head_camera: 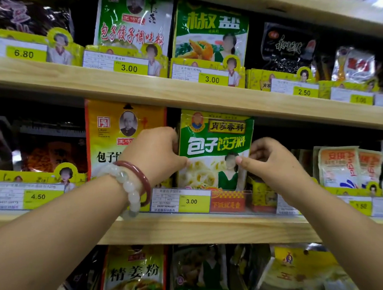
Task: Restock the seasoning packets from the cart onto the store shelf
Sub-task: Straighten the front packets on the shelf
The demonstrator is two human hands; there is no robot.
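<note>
A green and white seasoning packet point(215, 146) stands upright at the front of the middle shelf point(203, 230), behind a 3.00 price tag point(181, 201). My left hand point(156, 152) grips its left edge, thumb on the front. My right hand point(268, 159) pinches its right edge. More packets of the same kind seem to stand behind it, mostly hidden. The cart is not in view.
An orange-yellow packet point(110, 137) stands just left of my left hand. Small orange sachets point(341, 167) sit to the right. The upper shelf point(189, 91) holds green packets point(210, 34) and dark bags. A lower shelf shows more packets point(133, 273).
</note>
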